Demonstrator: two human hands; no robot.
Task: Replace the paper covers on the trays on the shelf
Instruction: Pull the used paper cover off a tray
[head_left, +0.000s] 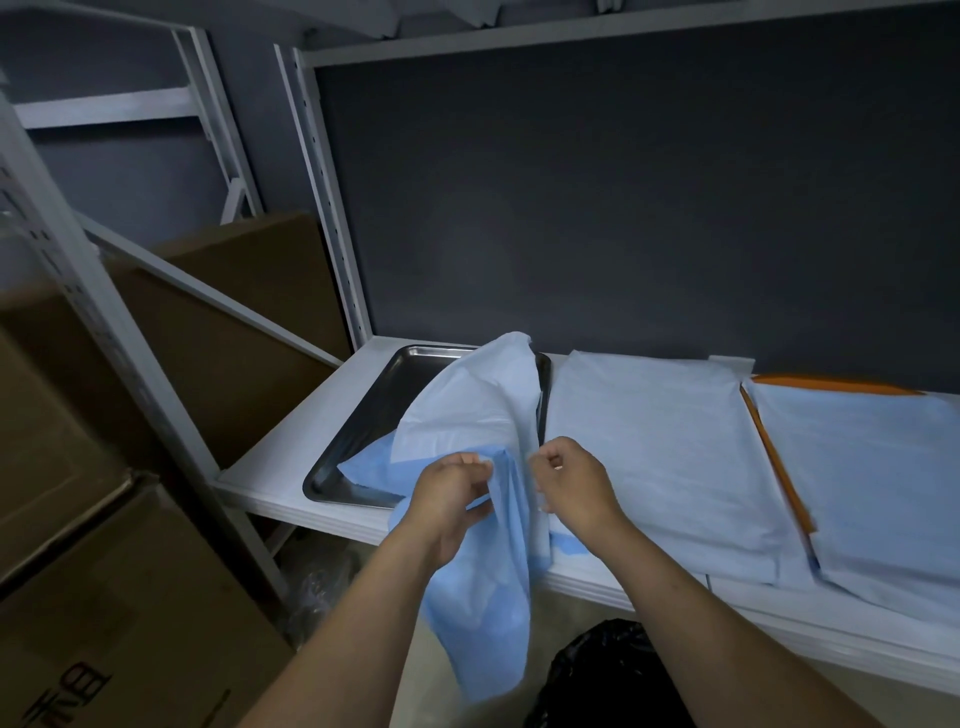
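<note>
Left hand (457, 493) and right hand (571, 483) grip the blue paper cover (483, 405) with curled fingers. The cover lies partly in the steel tray (358, 431) at the shelf's (270, 467) left end and hangs over the front edge.

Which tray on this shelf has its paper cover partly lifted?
The leftmost, steel tray: bare metal shows where the left hand and right hand grip its blue paper cover. The middle sheet and that on the orange tray lie flat.
</note>
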